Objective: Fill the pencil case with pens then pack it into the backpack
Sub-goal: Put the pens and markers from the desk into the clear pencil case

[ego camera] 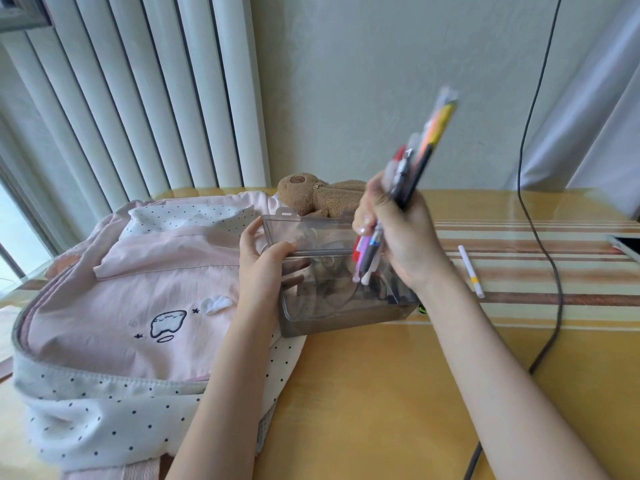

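A clear plastic box (332, 313) with its lid raised stands on the table's middle, partly over the pink backpack (138, 292). My left hand (266, 268) grips the box's left end. My right hand (398, 233) is closed around a bunch of pens (415, 161), held steeply upright, their lower tips just inside the box's right side and their tops blurred. A brown plush pencil case (322, 197) lies behind the box, mostly hidden by it. One white pen (471, 271) lies alone on the striped mat to the right.
The backpack lies flat and covers the table's left half. A black cable (540, 244) runs down the wall and across the striped mat (554, 271). A white device's corner (627, 247) shows at the right edge. Vertical blinds (121, 98) hang behind.
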Tool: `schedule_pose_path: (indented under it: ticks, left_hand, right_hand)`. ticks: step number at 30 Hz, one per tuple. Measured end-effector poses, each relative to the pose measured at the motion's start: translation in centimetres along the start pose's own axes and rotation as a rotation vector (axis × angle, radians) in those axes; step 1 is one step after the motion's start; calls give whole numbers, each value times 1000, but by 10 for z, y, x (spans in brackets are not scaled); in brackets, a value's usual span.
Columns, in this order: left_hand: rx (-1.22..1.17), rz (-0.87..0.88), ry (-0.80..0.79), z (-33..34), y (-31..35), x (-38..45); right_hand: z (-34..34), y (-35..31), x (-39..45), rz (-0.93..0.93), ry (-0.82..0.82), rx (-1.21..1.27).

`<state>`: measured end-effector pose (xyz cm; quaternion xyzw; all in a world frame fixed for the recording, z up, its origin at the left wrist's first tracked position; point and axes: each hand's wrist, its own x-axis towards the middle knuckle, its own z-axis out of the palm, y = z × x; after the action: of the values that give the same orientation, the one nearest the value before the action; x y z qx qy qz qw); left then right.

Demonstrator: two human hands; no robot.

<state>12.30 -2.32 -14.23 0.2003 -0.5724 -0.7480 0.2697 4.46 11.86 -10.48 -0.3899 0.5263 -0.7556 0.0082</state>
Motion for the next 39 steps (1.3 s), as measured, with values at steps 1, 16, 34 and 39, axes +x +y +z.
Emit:
schedule_pose_path:
  ticks: [1,16,34,39]
  left_hand:
    - [-6,-2,0,0,0,0]
    - [-74,-32,47,-1,1,-3]
    - [-161,42,211,-6,-1,-3]
    - [-167,25,226,-5,-2,-1]
  right_hand:
    - [2,6,-3,30,-65,-154]
    - [-29,20,-31,411,-425,-816]
    - [-100,50,-26,603,616,-1359]
    - [-124,60,-31,899,454,-1343]
